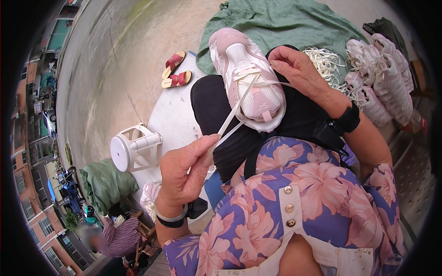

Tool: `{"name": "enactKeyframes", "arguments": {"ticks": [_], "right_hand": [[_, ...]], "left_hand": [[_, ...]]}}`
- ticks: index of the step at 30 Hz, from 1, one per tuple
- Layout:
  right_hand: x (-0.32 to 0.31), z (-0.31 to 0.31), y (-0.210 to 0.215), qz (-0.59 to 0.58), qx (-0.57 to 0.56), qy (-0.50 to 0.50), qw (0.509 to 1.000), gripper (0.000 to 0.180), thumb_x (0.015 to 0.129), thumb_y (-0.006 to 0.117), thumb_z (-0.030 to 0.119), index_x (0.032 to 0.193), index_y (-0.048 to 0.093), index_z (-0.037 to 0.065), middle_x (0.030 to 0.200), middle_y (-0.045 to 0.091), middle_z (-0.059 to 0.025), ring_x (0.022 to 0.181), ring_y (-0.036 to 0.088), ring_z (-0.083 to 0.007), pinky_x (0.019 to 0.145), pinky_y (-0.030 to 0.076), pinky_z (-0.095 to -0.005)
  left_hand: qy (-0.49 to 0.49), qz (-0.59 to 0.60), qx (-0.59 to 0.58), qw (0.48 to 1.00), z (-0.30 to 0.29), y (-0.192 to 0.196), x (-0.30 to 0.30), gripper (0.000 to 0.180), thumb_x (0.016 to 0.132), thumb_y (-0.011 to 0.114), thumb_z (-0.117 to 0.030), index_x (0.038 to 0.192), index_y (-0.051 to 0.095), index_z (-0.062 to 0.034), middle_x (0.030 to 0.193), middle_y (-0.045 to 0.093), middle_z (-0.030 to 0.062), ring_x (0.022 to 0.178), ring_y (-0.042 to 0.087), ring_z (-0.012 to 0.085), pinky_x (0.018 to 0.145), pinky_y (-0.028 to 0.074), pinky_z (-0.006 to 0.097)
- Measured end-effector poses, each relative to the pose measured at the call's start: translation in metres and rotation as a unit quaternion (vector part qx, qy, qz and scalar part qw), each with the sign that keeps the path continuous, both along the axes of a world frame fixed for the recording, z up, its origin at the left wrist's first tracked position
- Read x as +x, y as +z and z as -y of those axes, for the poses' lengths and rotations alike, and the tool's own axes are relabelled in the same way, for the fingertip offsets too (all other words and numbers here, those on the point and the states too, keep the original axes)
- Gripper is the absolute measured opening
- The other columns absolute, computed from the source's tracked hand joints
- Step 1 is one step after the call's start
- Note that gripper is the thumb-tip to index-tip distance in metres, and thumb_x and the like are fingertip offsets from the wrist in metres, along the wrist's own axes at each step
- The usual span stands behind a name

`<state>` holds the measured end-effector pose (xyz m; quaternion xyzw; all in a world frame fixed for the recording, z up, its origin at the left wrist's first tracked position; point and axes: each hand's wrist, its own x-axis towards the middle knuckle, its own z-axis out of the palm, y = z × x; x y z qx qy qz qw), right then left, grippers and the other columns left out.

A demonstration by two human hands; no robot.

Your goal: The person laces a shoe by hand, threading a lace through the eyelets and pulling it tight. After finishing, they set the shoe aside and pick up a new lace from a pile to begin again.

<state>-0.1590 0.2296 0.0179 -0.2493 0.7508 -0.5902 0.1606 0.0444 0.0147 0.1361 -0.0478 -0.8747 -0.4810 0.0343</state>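
A pink and white sneaker (248,73) rests on my lap over black trousers, its toe pointing away from me. White shoelaces (235,110) cross at its tongue. My left hand (189,170), left of the shoe and nearer my body, pinches shoelace strands between thumb and fingertips, drawn taut from the eyelets. My right hand (299,71) is at the shoe's right side, fingers bent and pressed together. One strand runs beneath its palm; whether the fingertips grip it is hidden.
A green cloth (276,20) lies beyond, with a heap of white laces (324,64) on it. Several pink and white shoes (384,78) are piled at right. A white stool (133,147) and red sandals (176,79) stand left; a person (117,237) sits at lower left.
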Motion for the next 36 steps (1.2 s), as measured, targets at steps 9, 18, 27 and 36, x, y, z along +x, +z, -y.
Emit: {"name": "enactKeyframes", "arguments": {"ticks": [9, 18, 27, 36], "right_hand": [[0.015, 0.032, 0.033, -0.263, 0.144, 0.086, 0.950, 0.021, 0.066, 0.061, 0.020, 0.079, 0.060, 0.004, 0.087, 0.058, -0.0113, 0.087, 0.055, -0.0282, 0.075, 0.042, -0.0417], [0.019, 0.038, 0.023, -0.408, 0.157, 0.079, 0.896, 0.005, 0.069, 0.055, 0.008, 0.071, 0.052, 0.004, 0.084, 0.055, -0.0103, 0.082, 0.053, -0.0280, 0.072, 0.039, -0.0388], [-0.007, 0.065, 0.031, -0.043, 0.027, 0.200, 0.979, 0.018, 0.085, 0.056, 0.016, 0.074, 0.050, 0.003, 0.065, 0.054, -0.0033, 0.060, 0.054, -0.0156, 0.056, 0.043, -0.0290], [-0.038, -0.012, 0.102, 0.271, -0.238, 0.030, 0.932, 0.016, 0.092, 0.051, 0.016, 0.099, 0.057, 0.002, 0.061, 0.051, 0.0021, 0.052, 0.048, -0.0066, 0.056, 0.046, -0.0241]], "left_hand": [[-0.304, -0.072, -0.018, 0.950, -0.057, 0.005, -0.032, 0.059, 0.059, 0.060, 0.000, 0.118, 0.055, -0.0013, 0.070, 0.055, 0.0048, 0.055, 0.052, 0.0235, 0.050, 0.040, 0.033], [-0.305, -0.070, -0.009, 0.950, -0.061, -0.010, -0.041, 0.064, 0.056, 0.065, -0.003, 0.119, 0.053, -0.0030, 0.076, 0.060, 0.0057, 0.061, 0.058, 0.0241, 0.052, 0.044, 0.033], [-0.250, 0.011, 0.000, 0.968, -0.044, 0.014, -0.035, 0.044, 0.070, 0.059, 0.004, 0.114, 0.058, -0.0013, 0.068, 0.060, 0.0077, 0.056, 0.058, 0.0243, 0.050, 0.044, 0.030], [0.034, 0.122, 0.097, 0.987, 0.007, 0.024, -0.014, 0.027, 0.088, 0.054, -0.005, 0.114, 0.056, 0.0030, 0.068, 0.059, 0.0031, 0.054, 0.051, 0.0064, 0.050, 0.039, 0.018]]}}
